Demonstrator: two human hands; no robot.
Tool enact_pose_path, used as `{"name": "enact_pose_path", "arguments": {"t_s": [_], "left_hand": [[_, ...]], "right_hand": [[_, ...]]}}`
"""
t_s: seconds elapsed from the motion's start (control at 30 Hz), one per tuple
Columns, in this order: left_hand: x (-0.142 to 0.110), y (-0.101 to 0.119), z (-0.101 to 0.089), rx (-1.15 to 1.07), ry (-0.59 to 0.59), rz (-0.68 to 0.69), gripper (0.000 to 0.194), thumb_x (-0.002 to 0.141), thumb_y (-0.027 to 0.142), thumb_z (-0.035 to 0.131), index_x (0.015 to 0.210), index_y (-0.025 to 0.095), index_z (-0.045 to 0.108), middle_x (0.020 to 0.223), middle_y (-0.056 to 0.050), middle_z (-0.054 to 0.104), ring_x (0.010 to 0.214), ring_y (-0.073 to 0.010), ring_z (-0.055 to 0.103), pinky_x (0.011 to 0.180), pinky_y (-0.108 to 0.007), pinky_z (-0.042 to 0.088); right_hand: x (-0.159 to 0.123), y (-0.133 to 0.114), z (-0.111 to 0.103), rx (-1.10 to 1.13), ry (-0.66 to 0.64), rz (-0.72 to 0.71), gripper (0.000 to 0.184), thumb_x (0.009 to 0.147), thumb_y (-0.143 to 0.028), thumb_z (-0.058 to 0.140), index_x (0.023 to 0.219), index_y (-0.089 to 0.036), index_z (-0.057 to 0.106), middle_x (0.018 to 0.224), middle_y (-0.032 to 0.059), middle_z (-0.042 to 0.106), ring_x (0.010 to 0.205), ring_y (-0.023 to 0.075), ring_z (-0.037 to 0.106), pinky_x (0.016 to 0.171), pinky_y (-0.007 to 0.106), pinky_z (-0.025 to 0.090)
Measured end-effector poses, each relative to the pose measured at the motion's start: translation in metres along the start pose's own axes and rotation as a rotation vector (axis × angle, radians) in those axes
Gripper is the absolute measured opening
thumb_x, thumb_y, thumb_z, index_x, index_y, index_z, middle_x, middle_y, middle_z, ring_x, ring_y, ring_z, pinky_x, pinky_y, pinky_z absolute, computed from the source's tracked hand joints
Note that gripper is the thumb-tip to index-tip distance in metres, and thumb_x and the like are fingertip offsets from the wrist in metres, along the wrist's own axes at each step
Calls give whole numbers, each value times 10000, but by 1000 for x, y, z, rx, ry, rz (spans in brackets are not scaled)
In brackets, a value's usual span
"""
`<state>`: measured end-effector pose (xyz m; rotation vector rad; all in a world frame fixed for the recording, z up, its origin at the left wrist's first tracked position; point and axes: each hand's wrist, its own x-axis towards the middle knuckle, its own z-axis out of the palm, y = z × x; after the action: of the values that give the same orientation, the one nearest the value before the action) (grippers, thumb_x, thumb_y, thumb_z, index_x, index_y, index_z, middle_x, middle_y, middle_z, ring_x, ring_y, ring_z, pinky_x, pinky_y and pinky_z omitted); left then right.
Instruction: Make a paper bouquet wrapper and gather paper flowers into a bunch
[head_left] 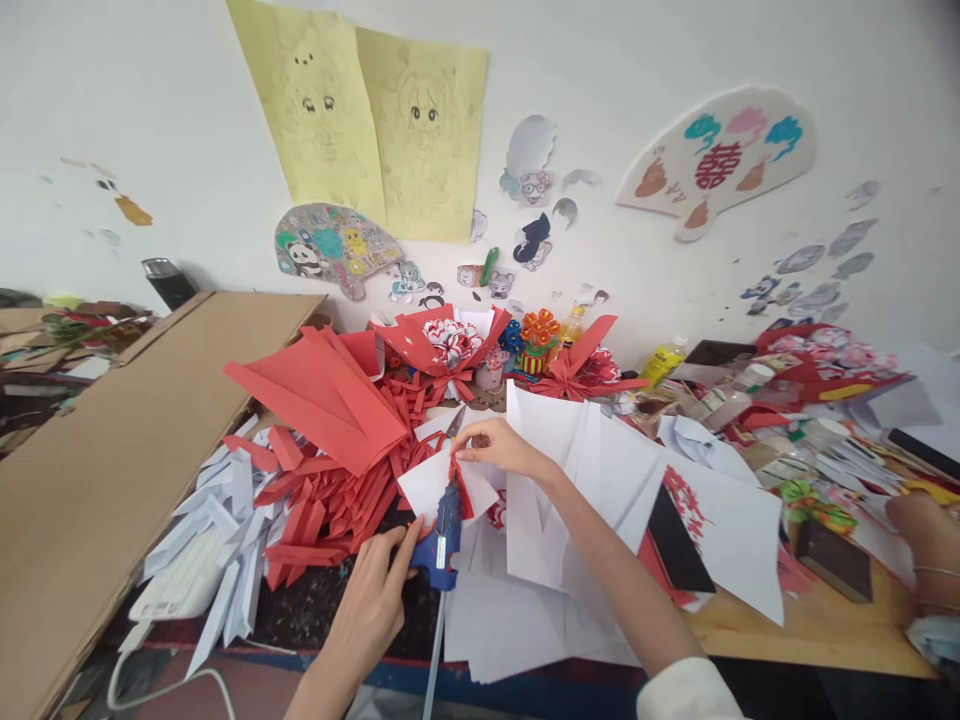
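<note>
My left hand point(371, 600) is closed round the handle of a blue glue gun point(444, 535), whose nozzle points up at a folded red and white paper piece point(431, 480). My right hand point(499, 447) pinches the top edge of that folded piece, just above the nozzle. The glue gun's grey cord point(433, 660) hangs down off the front of the table. Red folded paper pieces point(322, 500) lie heaped to the left of my hands.
White paper sheets point(600, 480) spread to the right. A large cardboard sheet point(112, 450) lies at left, white folded strips point(210, 540) beside it. Red paper bouquets point(450, 345), bottles and craft clutter line the wall. Another person's arm point(930, 545) is at far right.
</note>
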<state>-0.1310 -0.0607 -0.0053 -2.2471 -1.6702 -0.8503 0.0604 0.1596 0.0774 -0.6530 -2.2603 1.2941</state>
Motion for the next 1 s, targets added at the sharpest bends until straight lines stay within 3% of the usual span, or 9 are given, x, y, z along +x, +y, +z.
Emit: {"name": "enact_pose_path", "arguments": {"t_s": [0.23,0.53,0.7,1.0], "left_hand": [[-3,-3,-1,-42,31,-57,736,926,11,418,1572,241,148,1145,-135,529,1035,-233,548,863,-361,528],[-13,0,-15,-147,168,-293,613,951,89,414,1519,295,312,1148,-93,537,1021,-211,592,838,-314,532],[-11,0,-14,-224,160,-277,540,958,116,416,1472,279,392,1165,-80,545,1049,-193,602,846,-280,529],[-12,0,-3,-283,122,-270,503,963,135,420,1451,255,435,1152,-89,559,1053,-201,607,879,-307,528]], "right_hand": [[4,3,1,13,9,-14,326,811,-461,706,860,-138,714,804,34,667,659,102,503,638,225,380],[15,16,8,-24,56,13,259,820,-395,694,836,-137,698,779,30,659,647,104,512,624,223,375],[18,21,13,-2,43,48,200,816,-339,695,834,-140,694,805,33,675,699,118,562,687,238,414],[7,17,8,269,-102,120,462,779,-550,718,940,-121,664,975,80,675,877,152,633,818,262,486]]}}
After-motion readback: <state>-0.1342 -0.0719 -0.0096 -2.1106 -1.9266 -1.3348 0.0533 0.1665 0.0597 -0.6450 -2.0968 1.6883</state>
